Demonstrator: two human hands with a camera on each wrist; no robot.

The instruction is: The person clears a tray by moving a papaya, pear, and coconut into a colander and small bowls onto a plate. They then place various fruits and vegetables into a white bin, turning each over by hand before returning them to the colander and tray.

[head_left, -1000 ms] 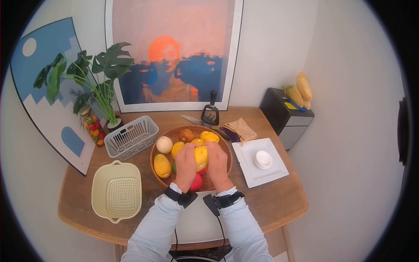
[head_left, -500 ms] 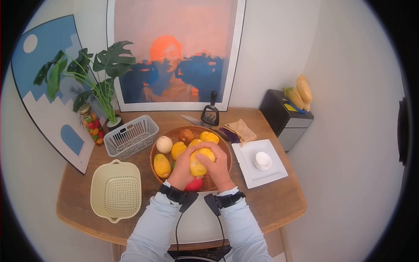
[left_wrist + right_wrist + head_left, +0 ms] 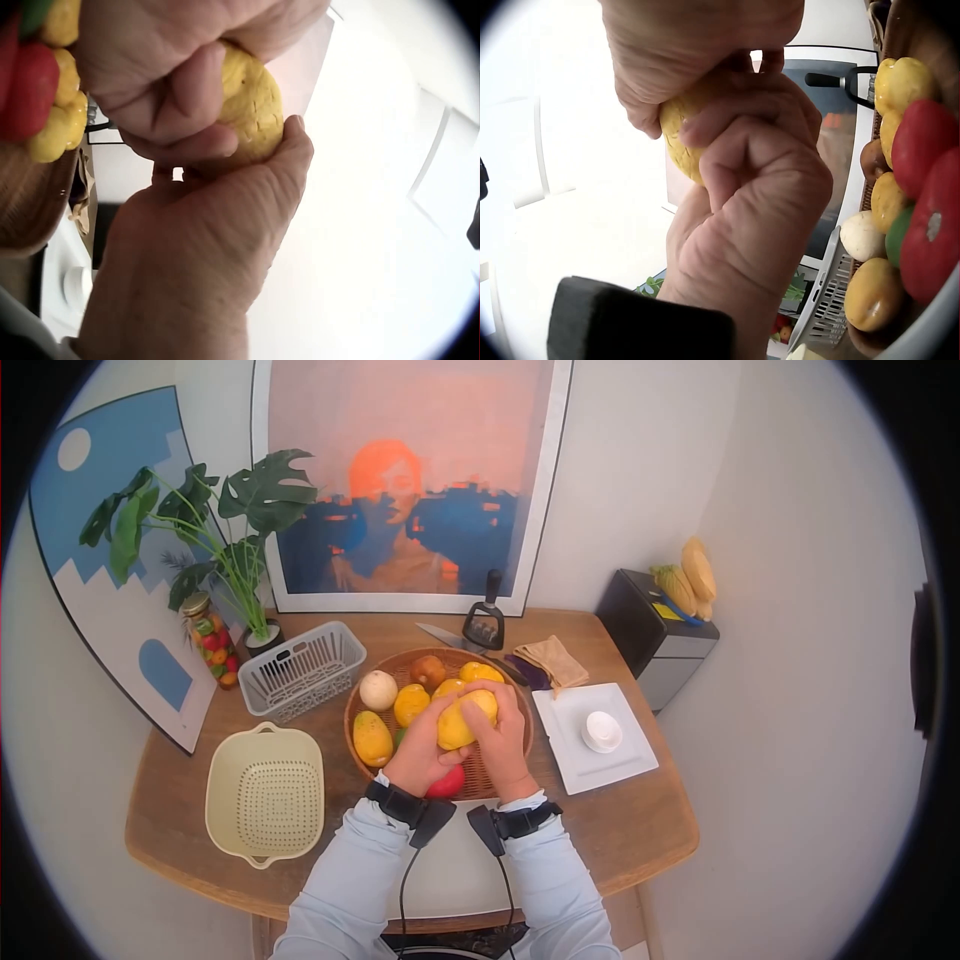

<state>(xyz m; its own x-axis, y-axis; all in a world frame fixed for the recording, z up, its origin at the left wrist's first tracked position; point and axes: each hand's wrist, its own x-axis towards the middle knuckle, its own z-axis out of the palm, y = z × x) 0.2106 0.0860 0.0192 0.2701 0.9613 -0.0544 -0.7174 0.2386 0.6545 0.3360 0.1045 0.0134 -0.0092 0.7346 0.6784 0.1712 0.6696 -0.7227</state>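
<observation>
Above a round wicker basket of fruit and vegetables, both hands hold one yellow fruit. My left hand grips its lower left side, seen at the top of the left wrist view. Curled round its right side is my right hand, with the thumb across the front. Small cracks mark the skin of the fruit in the left wrist view. In the right wrist view, the left hand comes from below and the right hand from above; fingers hide much of the fruit.
A cream colander and grey basket stand left. On the right are a white plate with a small white bowl, a cloth and a knife. A white board lies nearest the body.
The hands have turned the yellow fruit from upright to slanted. My right thumb has come across its front, while my left hand has shifted lower round it.
</observation>
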